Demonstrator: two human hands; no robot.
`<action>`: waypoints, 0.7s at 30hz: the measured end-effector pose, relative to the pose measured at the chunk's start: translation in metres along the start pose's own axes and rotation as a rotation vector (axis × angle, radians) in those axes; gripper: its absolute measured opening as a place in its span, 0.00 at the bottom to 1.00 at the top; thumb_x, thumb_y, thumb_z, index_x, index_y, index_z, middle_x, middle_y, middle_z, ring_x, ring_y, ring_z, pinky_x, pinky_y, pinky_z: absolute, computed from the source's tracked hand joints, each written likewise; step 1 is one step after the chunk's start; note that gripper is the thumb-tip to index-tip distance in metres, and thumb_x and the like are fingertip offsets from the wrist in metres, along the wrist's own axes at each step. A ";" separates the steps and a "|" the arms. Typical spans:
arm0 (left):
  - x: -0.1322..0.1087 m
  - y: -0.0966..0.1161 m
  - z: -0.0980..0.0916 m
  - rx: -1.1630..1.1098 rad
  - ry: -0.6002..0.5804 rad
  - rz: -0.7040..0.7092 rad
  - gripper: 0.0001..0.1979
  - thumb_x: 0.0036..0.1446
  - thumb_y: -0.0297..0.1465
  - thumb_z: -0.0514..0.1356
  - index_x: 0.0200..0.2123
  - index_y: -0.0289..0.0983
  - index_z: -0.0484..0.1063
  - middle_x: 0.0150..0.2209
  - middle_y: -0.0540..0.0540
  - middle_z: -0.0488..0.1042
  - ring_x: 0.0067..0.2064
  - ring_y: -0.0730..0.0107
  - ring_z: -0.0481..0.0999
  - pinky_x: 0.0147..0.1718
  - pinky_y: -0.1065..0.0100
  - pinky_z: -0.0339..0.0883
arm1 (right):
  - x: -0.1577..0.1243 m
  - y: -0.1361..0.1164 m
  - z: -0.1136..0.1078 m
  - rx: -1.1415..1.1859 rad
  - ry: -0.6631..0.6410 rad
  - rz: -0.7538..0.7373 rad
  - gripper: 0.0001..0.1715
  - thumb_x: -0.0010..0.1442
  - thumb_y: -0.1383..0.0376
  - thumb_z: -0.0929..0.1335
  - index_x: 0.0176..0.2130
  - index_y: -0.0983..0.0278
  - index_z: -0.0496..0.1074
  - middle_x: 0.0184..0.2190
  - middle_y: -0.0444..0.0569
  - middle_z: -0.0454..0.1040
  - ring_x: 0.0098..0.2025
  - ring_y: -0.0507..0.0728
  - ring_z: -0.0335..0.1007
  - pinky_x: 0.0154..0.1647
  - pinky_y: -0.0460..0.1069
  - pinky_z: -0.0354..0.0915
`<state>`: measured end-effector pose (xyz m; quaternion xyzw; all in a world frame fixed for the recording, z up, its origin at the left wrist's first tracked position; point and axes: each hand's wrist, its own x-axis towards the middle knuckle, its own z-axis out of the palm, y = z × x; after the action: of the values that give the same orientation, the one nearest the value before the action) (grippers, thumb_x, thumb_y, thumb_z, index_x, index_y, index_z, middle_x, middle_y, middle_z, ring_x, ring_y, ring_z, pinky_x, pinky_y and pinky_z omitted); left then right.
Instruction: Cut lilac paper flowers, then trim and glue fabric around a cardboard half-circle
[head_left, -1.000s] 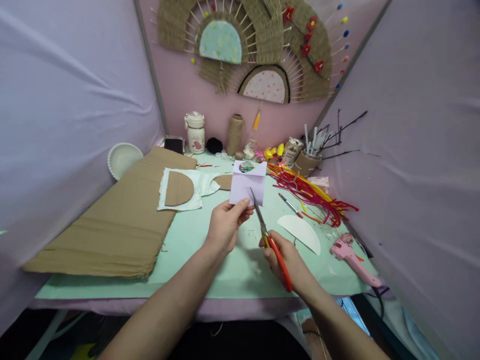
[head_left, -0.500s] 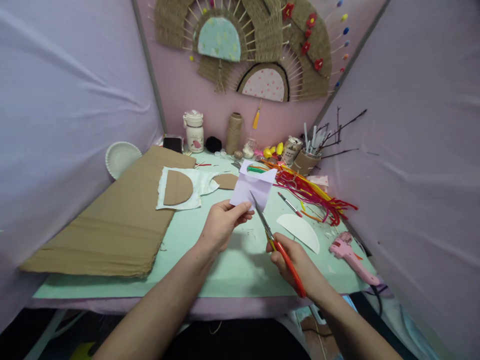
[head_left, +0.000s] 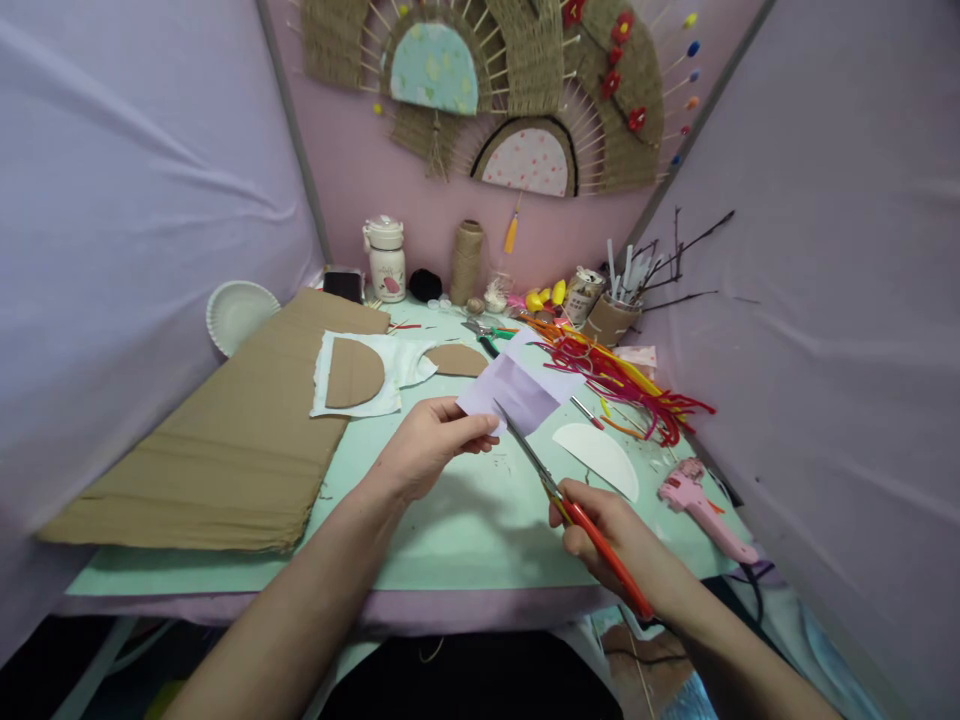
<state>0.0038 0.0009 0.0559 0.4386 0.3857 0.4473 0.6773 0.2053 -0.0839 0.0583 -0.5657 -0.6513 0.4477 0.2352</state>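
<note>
The pale lilac paper sheet swung right. L hand pinches its near corner; R hand clenches orange-handled metal scissors (tip at sheet).

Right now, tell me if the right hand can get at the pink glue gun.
Probably yes: the glue gun lies just beside the right hand, nothing between, though that hand holds scissors.

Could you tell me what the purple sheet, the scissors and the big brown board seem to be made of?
The purple sheet, pinched in the left hand, looks like thin matte paper: it bends and folds. The scissors in the right hand show grey, probably metal blades and glossy orange handles, likely plastic. The brown board looks like corrugated cardboard: dull, ridged, ragged edges.
</note>
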 end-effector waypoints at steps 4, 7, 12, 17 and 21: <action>-0.002 -0.006 0.011 -0.073 0.073 0.051 0.07 0.45 0.34 0.67 0.25 0.35 0.77 0.24 0.46 0.76 0.28 0.73 0.74 0.32 0.71 0.67 | 0.003 0.008 0.006 0.017 0.023 -0.057 0.10 0.52 0.59 0.64 0.26 0.61 0.60 0.19 0.37 0.55 0.19 0.48 0.47 0.19 0.44 0.48; -0.004 -0.012 0.017 -0.109 0.119 0.092 0.09 0.48 0.35 0.66 0.24 0.35 0.77 0.25 0.46 0.77 0.29 0.73 0.74 0.32 0.71 0.67 | 0.006 0.011 0.010 0.019 0.035 -0.060 0.12 0.53 0.56 0.64 0.28 0.62 0.61 0.20 0.37 0.55 0.19 0.48 0.46 0.18 0.44 0.47; -0.004 -0.015 0.015 -0.035 0.110 0.147 0.09 0.49 0.35 0.65 0.24 0.35 0.76 0.25 0.47 0.76 0.29 0.72 0.74 0.33 0.71 0.67 | 0.005 0.007 0.011 -0.013 0.017 -0.020 0.07 0.50 0.63 0.63 0.32 0.62 0.61 0.20 0.38 0.57 0.20 0.49 0.48 0.19 0.43 0.48; -0.006 -0.013 0.013 0.037 0.070 0.108 0.09 0.49 0.35 0.65 0.26 0.34 0.77 0.25 0.48 0.77 0.29 0.73 0.74 0.33 0.71 0.67 | 0.004 0.007 0.007 -0.028 -0.010 -0.061 0.09 0.51 0.61 0.64 0.32 0.63 0.61 0.20 0.38 0.58 0.21 0.49 0.50 0.20 0.44 0.50; -0.008 -0.012 0.015 0.089 0.086 0.110 0.09 0.50 0.36 0.65 0.26 0.34 0.77 0.24 0.48 0.76 0.30 0.73 0.74 0.33 0.72 0.67 | 0.004 0.007 0.005 -0.041 0.004 -0.069 0.12 0.51 0.58 0.66 0.32 0.63 0.61 0.21 0.39 0.58 0.23 0.50 0.51 0.21 0.44 0.51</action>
<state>0.0179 -0.0128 0.0508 0.4690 0.4093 0.4848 0.6145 0.2039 -0.0816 0.0490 -0.5486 -0.6788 0.4248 0.2403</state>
